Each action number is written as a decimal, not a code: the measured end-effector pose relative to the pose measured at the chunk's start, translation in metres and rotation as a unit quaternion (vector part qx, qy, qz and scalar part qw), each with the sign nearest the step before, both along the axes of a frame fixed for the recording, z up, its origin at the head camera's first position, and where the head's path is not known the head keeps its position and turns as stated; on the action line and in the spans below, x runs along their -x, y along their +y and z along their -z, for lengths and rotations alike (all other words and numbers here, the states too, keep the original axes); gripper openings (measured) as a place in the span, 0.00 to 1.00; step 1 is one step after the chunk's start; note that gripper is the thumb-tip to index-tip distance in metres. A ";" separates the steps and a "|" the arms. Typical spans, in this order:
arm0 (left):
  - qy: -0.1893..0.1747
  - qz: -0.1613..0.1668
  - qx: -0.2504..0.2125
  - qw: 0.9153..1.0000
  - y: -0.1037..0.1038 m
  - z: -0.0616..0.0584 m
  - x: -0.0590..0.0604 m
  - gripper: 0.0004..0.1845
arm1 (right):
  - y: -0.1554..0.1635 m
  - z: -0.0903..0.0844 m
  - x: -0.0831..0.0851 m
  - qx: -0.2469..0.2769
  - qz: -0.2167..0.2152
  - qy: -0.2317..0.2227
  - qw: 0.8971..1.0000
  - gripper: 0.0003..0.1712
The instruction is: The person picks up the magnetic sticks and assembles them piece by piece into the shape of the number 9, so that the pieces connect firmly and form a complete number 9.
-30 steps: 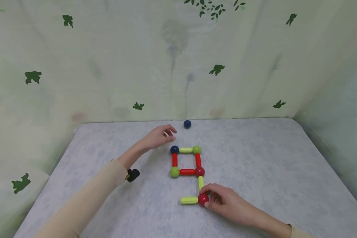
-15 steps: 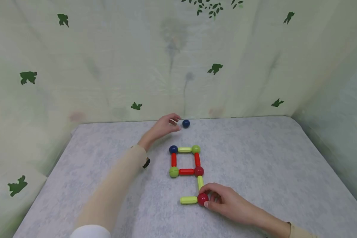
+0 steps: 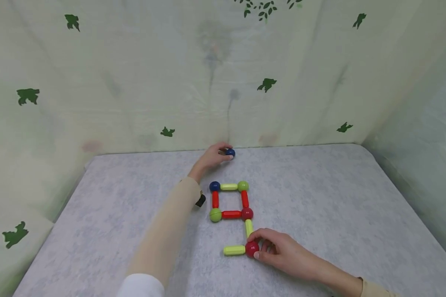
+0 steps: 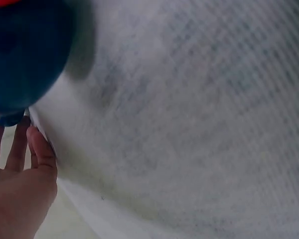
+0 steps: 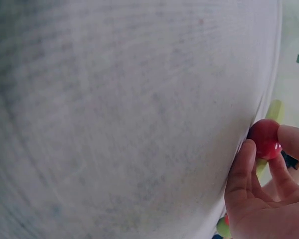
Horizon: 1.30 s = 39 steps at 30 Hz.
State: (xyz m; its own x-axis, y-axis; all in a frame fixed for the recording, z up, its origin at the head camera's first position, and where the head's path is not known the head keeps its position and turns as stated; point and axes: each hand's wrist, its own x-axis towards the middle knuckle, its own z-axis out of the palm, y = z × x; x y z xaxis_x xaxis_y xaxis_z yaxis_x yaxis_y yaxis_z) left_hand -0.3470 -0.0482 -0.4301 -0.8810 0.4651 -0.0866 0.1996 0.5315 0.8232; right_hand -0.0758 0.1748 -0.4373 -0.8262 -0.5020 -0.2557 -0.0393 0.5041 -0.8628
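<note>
At the far edge of the table, my left hand (image 3: 212,157) pinches a loose dark blue ball (image 3: 230,152) between fingers and thumb. In the left wrist view that hand (image 4: 25,184) closes round the small ball (image 4: 11,119). Nearer me, my right hand (image 3: 282,251) grips a red ball (image 3: 251,249), also seen in the right wrist view (image 5: 265,138). A yellow-green rod (image 3: 234,250) sticks out left from this ball. Another yellow-green rod (image 3: 249,227) links it to the red corner ball (image 3: 247,213) of a square of rods and balls.
The square's other corners are a blue ball (image 3: 214,187), a green ball (image 3: 243,186) and another green ball (image 3: 215,215), below my left forearm's right side. Red rods (image 3: 231,214) form three sides. A printed curtain (image 3: 134,82) stands behind the table (image 3: 319,206).
My left hand has reached away from me and to the right, up to the loose blue ball, and taken hold of it. My right hand keeps its grip on the red ball.
</note>
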 end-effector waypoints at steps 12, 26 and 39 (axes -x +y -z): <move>0.018 -0.029 -0.004 0.999 -0.012 -0.004 -0.004 0.19 | -0.002 -0.001 0.000 -0.001 0.002 0.001 1.000 0.15; 0.008 -0.063 -0.038 0.997 -0.050 -0.024 -0.058 0.21 | -0.003 -0.001 -0.002 -0.005 0.005 0.009 1.000 0.16; 0.040 -0.089 -0.063 0.993 -0.064 -0.032 -0.157 0.22 | -0.002 0.000 -0.001 -0.015 0.007 0.004 1.000 0.17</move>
